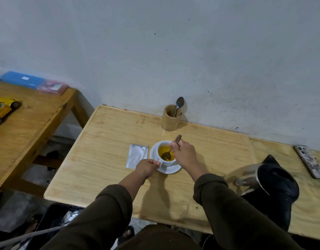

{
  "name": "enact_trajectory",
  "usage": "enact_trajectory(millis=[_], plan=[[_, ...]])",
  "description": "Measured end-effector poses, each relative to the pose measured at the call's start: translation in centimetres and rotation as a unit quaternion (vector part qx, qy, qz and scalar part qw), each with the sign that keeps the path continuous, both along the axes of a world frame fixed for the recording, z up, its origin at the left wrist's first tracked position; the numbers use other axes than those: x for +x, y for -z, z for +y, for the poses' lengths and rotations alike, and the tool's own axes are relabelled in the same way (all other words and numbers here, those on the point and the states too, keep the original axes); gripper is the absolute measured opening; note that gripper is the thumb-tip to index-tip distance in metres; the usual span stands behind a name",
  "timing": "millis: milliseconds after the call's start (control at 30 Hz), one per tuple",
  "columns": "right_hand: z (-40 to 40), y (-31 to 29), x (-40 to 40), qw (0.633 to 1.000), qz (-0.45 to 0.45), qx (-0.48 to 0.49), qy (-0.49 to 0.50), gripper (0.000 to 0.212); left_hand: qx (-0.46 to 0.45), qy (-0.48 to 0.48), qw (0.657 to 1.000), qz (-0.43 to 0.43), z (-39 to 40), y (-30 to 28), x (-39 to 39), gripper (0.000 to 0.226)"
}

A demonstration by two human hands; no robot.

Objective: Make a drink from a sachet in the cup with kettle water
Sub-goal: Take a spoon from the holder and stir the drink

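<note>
white ceramic cup (164, 156) w/ yellow-orange drink, on white round saucer (171, 169), mid pale wooden table (105, 138) | R hand (184, 154) fingers closed on metal spoon (169, 154), bowl in drink | L hand (147, 167) fingers pinch cup handle | flat silver foil sachet (137, 155) just beyond L fingers | glass kettle w/ black lid (267, 179) well R of R fingers
</note>
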State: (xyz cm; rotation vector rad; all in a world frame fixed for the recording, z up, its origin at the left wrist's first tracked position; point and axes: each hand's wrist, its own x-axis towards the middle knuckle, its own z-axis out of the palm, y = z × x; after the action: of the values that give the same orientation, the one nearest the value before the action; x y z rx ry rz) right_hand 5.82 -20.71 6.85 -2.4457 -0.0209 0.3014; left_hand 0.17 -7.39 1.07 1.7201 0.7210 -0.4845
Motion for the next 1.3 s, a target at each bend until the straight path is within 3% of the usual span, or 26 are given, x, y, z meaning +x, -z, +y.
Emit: enact_trajectory(millis=[167,500,667,767,967,1133,1300], plan=[[-0.4,-0.4,-0.2,0.996,-0.058,-0.068,0.005,0.031,-0.006,0.001,1.0,0.001,0.0,0.0,0.0,0.031],[-0.2,-0.1,-0.1,1.0,0.011,0.015,-0.026,0.029,-0.001,0.002,1.0,0.003,0.0,-0.1,0.0,0.031],[-0.7,-0.3,0.1,0.997,-0.038,-0.066,-0.018,0.03,0.001,0.003,1.0,0.004,-0.1,-0.2,-0.1,0.033],[-0.5,-0.1,-0.2,0.997,-0.059,-0.047,-0.019,0.03,0.002,0.004,1.0,0.004,-0.1,-0.2,0.0,0.033],[-0.5,0.1,-1.3,0.997,0.018,0.068,-0.039,0.023,0.014,0.017,1.0,0.001,-0.1,-0.3,-0.3,0.036],[-0.2,-1.2,-2.2,0.968,0.149,0.2,-0.004,0.017,0.018,0.022,1.0,-0.002,-0.2,-0.4,-0.4,0.035],[-1.2,-1.5,-3.0,0.947,0.22,0.234,0.0,0.006,0.029,0.038,0.999,-0.002,-0.1,-0.7,-0.3,0.036]])
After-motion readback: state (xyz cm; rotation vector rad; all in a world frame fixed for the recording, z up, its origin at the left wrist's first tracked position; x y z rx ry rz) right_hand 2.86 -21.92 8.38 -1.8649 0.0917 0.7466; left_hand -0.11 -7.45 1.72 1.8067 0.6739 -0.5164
